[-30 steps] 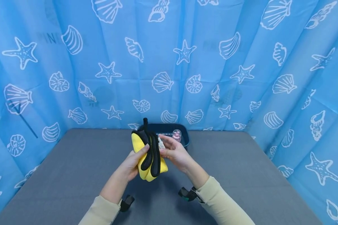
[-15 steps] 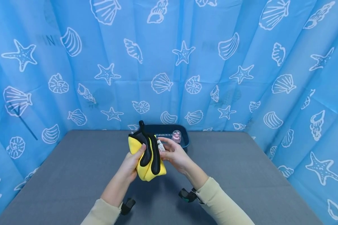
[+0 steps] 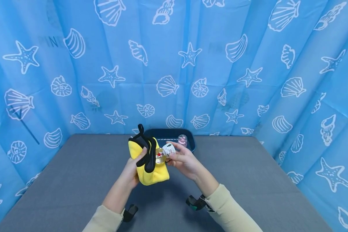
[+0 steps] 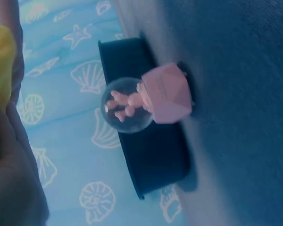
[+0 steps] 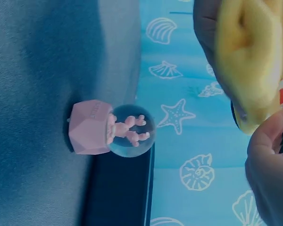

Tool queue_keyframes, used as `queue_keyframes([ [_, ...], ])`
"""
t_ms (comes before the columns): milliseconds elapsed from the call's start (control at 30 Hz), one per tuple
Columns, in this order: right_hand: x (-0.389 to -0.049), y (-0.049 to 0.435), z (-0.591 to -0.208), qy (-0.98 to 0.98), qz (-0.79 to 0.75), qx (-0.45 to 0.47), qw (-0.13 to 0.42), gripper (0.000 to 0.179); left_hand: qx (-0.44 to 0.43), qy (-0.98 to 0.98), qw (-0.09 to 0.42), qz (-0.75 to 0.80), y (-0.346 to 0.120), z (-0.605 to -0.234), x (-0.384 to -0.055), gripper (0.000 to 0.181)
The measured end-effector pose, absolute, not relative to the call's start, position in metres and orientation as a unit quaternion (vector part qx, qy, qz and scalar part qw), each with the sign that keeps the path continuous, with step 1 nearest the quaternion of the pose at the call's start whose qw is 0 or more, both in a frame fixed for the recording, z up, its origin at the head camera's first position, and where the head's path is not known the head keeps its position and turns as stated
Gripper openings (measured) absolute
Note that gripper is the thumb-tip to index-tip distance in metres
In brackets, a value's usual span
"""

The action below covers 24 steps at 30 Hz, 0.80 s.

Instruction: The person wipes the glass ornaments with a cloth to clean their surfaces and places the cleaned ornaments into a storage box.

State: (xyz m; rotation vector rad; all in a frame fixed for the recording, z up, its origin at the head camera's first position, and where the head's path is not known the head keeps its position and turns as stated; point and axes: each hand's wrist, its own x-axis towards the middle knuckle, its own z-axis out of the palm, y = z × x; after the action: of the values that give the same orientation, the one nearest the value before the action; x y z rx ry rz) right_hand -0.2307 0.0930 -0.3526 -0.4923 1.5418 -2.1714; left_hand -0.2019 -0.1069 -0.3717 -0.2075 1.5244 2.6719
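Observation:
My left hand (image 3: 131,169) grips a folded yellow cloth (image 3: 154,176) with black edging and a black hanging loop, thumb over the black folds. My right hand (image 3: 187,162) holds a small snow globe (image 3: 169,149) by its white base, which is printed with dark trees. The globe is tipped on its side, its clear dome pointing left against the cloth, with a red-and-white figure inside. Both hands are raised above the table. In the right wrist view the yellow cloth (image 5: 250,56) hangs beside the right thumb, and the held globe is mostly cut off by the frame.
A pink snow globe (image 4: 167,94) with a faceted base stands upright on the grey table (image 3: 235,174), in front of a dark blue tray (image 3: 191,137). Behind the table hangs a blue curtain (image 3: 168,106) with white seashell prints.
The held snow globe has turned and shifted out of the cloth's folds, so its dome now shows. The left hand has drawn the cloth slightly left.

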Motion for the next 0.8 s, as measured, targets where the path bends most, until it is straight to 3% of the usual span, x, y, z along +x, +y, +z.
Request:
queue_keyframes([
  [200, -0.23, 0.093, -0.349, 0.544, -0.8, -0.138, 0.211, 0.043, 0.001, 0.515, 0.01, 0.857, -0.106, -0.374, -0.2, 0.019],
  [433, -0.23, 0.088, -0.349, 0.519, -0.82, -0.104, 0.216, 0.019, 0.076, 0.653, -0.015, 0.754, -0.1, -0.379, -0.2, 0.041],
  [700, -0.23, 0.085, -0.352, 0.533, -0.814, -0.096, 0.213, 0.009, 0.043, 0.676, -0.081, 0.731, -0.099, -0.383, -0.2, 0.031],
  [800, -0.231, 0.086, -0.354, 0.534, -0.81, -0.101, 0.221, 0.015, 0.025, 0.673, -0.096, 0.733, -0.1, -0.383, -0.2, 0.027],
])
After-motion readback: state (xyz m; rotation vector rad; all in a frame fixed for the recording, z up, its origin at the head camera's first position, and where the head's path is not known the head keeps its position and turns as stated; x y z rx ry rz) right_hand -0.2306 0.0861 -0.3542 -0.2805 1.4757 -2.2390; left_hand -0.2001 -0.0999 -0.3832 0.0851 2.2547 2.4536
